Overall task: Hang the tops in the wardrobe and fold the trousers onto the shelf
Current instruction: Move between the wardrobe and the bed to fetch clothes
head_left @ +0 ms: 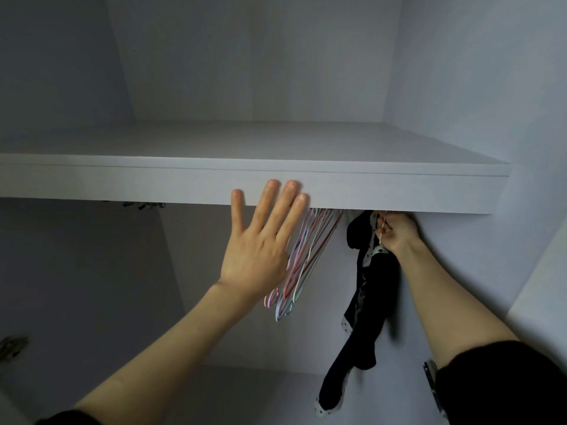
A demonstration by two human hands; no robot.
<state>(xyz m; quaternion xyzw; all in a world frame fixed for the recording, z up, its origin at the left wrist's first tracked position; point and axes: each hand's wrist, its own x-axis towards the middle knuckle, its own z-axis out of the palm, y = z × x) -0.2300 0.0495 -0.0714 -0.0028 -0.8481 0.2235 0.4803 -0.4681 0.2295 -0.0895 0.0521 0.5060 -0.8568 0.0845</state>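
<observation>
Head view, inside a white wardrobe (460, 87). Left hand (260, 240) raised with fingers straight and spread, fingertips over the front edge of the shelf (368, 191); whether touching the edge, impossible to tell. Right hand (397, 231) up just under that shelf edge, fingers curled round the pale neck of a hanger (381, 233) carrying a black top (372, 289). Top hanging down in a long dark drape against the right side wall, white dotted trim visible near the collar and at the lower hem. Between the two hands, a bunch of empty hangers (306, 256) in pink, lilac, red and pale blue, hooks hidden behind the shelf edge, bodies slanting down to the left behind the left hand. Rail itself hidden by the shelf. Shelf top bare white, running the full width of the opening. Dark sleeves at both lower corners. Small metal fitting (144, 205) under the shelf at left, blurred. Another blurred metal piece (12, 345) at the far left edge. No trousers in sight.
</observation>
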